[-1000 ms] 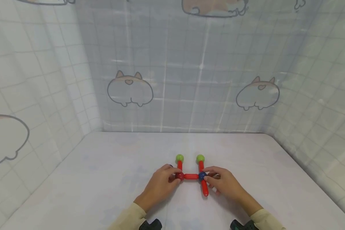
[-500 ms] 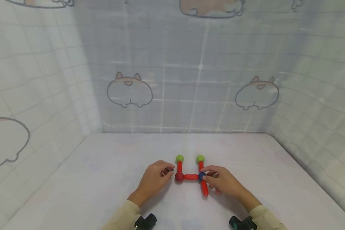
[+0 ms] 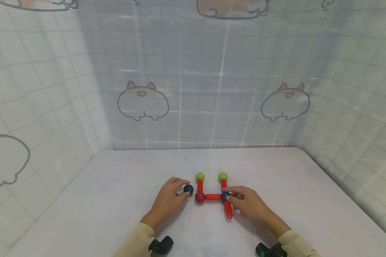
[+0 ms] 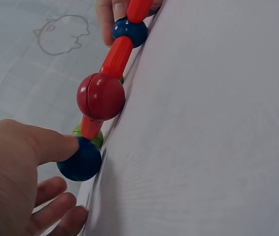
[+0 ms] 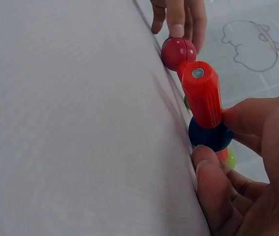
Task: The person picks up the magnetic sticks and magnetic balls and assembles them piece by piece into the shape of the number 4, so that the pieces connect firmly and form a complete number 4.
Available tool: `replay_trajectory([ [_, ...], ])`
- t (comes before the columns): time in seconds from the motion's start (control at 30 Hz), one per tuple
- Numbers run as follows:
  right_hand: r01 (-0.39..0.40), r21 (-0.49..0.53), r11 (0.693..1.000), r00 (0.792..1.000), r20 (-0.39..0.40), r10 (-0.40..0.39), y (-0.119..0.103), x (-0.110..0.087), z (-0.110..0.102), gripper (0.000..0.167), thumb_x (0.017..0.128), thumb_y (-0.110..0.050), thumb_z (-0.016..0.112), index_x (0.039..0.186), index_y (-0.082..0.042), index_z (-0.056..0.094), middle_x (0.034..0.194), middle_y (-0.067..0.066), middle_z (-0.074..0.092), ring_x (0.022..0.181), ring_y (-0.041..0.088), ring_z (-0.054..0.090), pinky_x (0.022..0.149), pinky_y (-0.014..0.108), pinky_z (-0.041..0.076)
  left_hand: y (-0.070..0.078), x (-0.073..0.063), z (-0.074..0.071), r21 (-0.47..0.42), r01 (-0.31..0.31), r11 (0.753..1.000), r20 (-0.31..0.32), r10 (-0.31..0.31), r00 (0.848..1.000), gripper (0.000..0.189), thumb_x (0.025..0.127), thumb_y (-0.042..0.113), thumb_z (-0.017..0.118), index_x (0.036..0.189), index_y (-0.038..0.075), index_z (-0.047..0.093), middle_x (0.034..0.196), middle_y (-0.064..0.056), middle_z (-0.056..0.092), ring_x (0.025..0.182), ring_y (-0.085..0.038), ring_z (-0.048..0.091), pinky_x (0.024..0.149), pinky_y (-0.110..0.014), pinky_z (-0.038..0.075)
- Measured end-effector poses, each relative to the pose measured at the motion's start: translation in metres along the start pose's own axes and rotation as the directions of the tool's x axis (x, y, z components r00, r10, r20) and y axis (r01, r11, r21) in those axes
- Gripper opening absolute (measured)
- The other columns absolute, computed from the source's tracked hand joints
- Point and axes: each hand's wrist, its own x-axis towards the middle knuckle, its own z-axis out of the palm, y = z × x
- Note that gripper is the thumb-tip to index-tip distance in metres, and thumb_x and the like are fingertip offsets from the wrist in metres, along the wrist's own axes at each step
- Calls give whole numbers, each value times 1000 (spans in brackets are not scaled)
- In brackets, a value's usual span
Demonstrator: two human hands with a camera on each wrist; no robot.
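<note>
My left hand (image 3: pixel 168 200) pinches a loose dark blue ball (image 3: pixel 188 190) between thumb and index finger. In the left wrist view the thumb lies on this blue ball (image 4: pixel 80 160), while the other fingers curl below. Just right of it, apart, a red ball (image 3: pixel 199 197) joins two red rods, one running back to a green ball (image 3: pixel 199 177), the other sideways to a second blue ball (image 3: pixel 225 196). My right hand (image 3: pixel 249 202) grips that second ball. From it, one red rod reaches a second green ball (image 3: pixel 223 176); another red rod (image 3: pixel 228 210) points toward me, its metal-tipped end bare.
Everything lies on a white-covered table (image 3: pixel 122 171). A pale grid-patterned curtain (image 3: pixel 206 78) with cartoon animal prints surrounds the back and both sides. A black device (image 3: pixel 161 245) is worn at each wrist.
My left hand has let go of the red ball, moved left and taken hold of the loose blue ball, which now shows clearly. The right hand keeps its grip.
</note>
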Motion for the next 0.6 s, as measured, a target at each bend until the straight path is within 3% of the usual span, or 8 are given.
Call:
replay_trajectory([
  [0.3, -23, -12, 1000, 1000, -16, 23, -3, 1, 1, 33, 95, -26, 69, 128, -18, 69, 78, 2, 63, 59, 19, 56, 50, 30, 47, -3, 5, -1, 3, 12, 1000, 96, -12, 995, 37, 88, 17, 77, 125, 17, 71, 115, 0, 66, 103, -17, 61, 84, -35, 56],
  [0.6, -34, -6, 999, 999, -17, 33, -4, -1, 1, 34, 95, -26, 70, 128, -17, 69, 80, 2, 63, 61, 19, 57, 51, 30, 48, -3, 1, -1, 6, 47, 999, 111, -47, 993, 37, 87, 18, 78, 122, 16, 70, 113, 0, 68, 99, -15, 63, 88, -38, 54],
])
